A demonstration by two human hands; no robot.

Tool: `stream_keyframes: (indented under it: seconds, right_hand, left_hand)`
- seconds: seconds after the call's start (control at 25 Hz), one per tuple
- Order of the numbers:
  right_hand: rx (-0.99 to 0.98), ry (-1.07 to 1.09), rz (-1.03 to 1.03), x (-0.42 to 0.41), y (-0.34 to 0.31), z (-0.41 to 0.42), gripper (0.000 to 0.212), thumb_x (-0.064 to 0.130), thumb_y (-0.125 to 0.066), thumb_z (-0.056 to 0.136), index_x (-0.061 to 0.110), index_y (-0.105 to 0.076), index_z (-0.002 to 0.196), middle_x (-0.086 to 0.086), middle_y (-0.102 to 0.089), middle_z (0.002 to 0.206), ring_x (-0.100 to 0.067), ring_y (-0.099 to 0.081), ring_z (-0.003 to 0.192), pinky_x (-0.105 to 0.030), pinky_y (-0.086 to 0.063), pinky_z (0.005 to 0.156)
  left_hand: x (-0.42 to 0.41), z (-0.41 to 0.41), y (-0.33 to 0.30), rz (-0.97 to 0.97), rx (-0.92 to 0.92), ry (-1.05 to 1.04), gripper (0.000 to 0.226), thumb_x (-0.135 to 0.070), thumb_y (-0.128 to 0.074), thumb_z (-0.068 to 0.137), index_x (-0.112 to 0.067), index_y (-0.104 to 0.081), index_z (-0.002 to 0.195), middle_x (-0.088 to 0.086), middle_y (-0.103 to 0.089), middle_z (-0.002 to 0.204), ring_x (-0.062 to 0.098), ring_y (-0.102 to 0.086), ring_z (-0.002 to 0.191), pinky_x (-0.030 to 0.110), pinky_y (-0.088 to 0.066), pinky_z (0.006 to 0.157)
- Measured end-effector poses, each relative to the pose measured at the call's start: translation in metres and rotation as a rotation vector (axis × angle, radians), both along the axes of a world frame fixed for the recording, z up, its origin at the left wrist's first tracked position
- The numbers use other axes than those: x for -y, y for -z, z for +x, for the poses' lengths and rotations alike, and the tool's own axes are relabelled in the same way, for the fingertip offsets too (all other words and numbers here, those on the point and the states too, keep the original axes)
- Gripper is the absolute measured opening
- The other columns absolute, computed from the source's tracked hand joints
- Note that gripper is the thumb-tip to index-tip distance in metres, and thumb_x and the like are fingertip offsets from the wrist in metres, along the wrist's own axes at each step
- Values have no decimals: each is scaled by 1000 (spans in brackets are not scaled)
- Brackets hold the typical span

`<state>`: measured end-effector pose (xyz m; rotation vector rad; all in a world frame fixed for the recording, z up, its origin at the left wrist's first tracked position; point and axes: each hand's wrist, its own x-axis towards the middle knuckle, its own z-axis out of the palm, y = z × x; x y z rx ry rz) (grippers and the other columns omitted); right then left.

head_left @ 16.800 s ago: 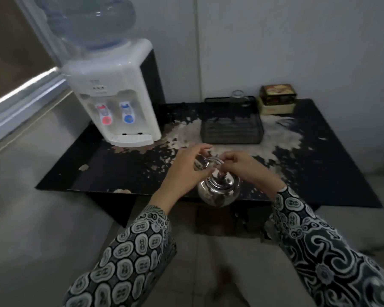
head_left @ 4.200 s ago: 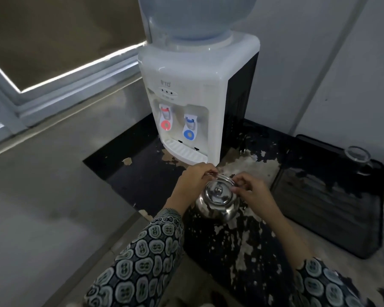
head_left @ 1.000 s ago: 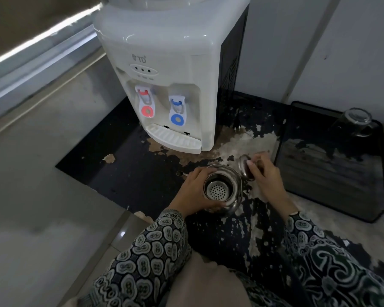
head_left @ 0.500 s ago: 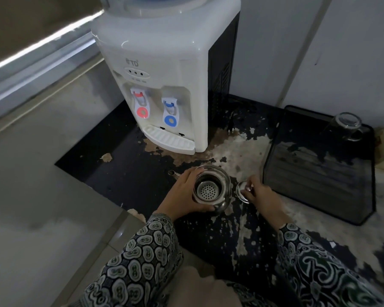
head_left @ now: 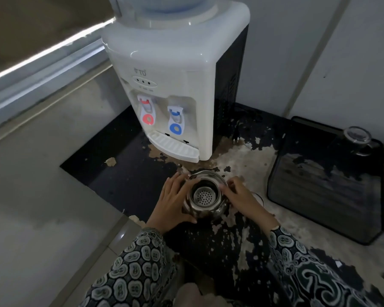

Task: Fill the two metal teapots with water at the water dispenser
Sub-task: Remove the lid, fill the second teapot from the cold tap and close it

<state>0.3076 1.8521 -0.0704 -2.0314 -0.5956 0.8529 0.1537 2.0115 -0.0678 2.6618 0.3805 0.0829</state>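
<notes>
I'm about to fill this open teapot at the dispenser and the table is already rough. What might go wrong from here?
1. The red tap sits right beside the blue tap; picking the red one probably means hot water near the left hand and right hand on the metal teapot.
2. The drip tray is shallow, so the round pot may sit off-centre and spill.
3. The lid, lying just behind the right hand, may get knocked.

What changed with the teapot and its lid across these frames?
The lid came off and now lies on the table beside the teapot, and the right hand went back to the pot. The left hand still grips the teapot, short of the dispenser.
</notes>
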Motion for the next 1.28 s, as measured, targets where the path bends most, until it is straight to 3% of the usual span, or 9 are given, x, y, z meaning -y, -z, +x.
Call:
stream_keyframes:
  seconds: [0.24, 0.32, 0.4, 0.52, 0.64, 0.8, 0.92, 1.08, 1.28]
  right_hand:
    - [-380, 71, -84, -36, -10, -11, 46, 51, -60, 81, 14, -44, 103, -9, -65, 102, -18, -72, 74, -28, -60, 60]
    - [-502, 84, -95, -50, -17, -21, 57, 51, -64, 77, 10, -44, 113, -11, -67, 104, -18, -73, 77, -31, -61, 64]
    - [-632, 84, -100, -65, -18, -32, 64, 53, -63, 78, 9, -43, 120, -13, -68, 104, -19, -72, 85, -32, -60, 66]
    - [-739, -17, -139, -84, -21, -48, 62, 60, -49, 82, 9, -50, 117, -10, -68, 107, -18, -68, 93, -31, -58, 72]
    - [-643, -172, -172, -95, -38, -44, 56, 57, -41, 88, 9, -58, 112, -7, -72, 95, -13, -67, 72, -22, -53, 64]
    - [-269, -105, 7, -102, -66, -25, 31, 40, -49, 91, 17, -66, 81, 3, -70, 59, -3, -53, 46, -10, -40, 42]
    - [240, 89, 17, -111, -65, -14, 14, 33, -55, 88, 20, -60, 86, 8, -66, 74, -4, -60, 69, -13, -47, 62]
    - [165, -167, -184, -117, -42, -28, 57, 52, -61, 79, 29, -40, 127, 1, -44, 131, -16, -47, 118, -42, -43, 100]
    - [299, -88, -162, -123, -42, -38, 97, 57, -78, 51, 28, -31, 131, 2, -40, 132, -16, -45, 119, -44, -45, 96]
  left_hand:
    - [-51, -8, 0, -449, 171, -399, 56, -6, -66, 82, -17, -42, 131, 1, -35, 130, 17, -48, 112, 36, -38, 108]
    - [-55, -5, 0, -550, 222, -518, 31, -12, -57, 90, -18, -49, 119, -3, -49, 115, 13, -58, 96, 27, -50, 89]
    - [-63, -2, -2, -671, 245, -544, 20, -31, -54, 91, -26, -51, 111, -11, -58, 107, 11, -60, 104, 9, -46, 76]
    - [-83, -3, -4, -847, 198, -440, 57, -56, -57, 79, -32, -43, 128, -16, -53, 126, 5, -49, 122, 11, -40, 93]
    - [-96, -14, 0, -703, 225, -412, 94, -59, -72, 65, -30, -25, 141, -12, -28, 142, 2, -26, 132, 20, -24, 107]
    - [-88, -25, 15, -455, 164, -188, 104, -57, -80, 49, -30, -23, 132, -4, -19, 137, 12, -19, 131, 28, -23, 110]
    - [-91, -21, 21, -481, 211, -170, 94, -37, -87, 55, -32, -27, 128, -5, -18, 138, 15, -26, 133, 29, -28, 110]
    - [-117, -14, 14, -492, 207, -132, 87, -37, -87, 54, -39, -36, 125, -13, -29, 142, 1, -34, 128, 11, -30, 99]
    - [-137, 2, -14, -554, 166, -52, 79, -42, -86, 54, -48, -39, 117, -18, -44, 129, -9, -45, 116, 21, -42, 98]
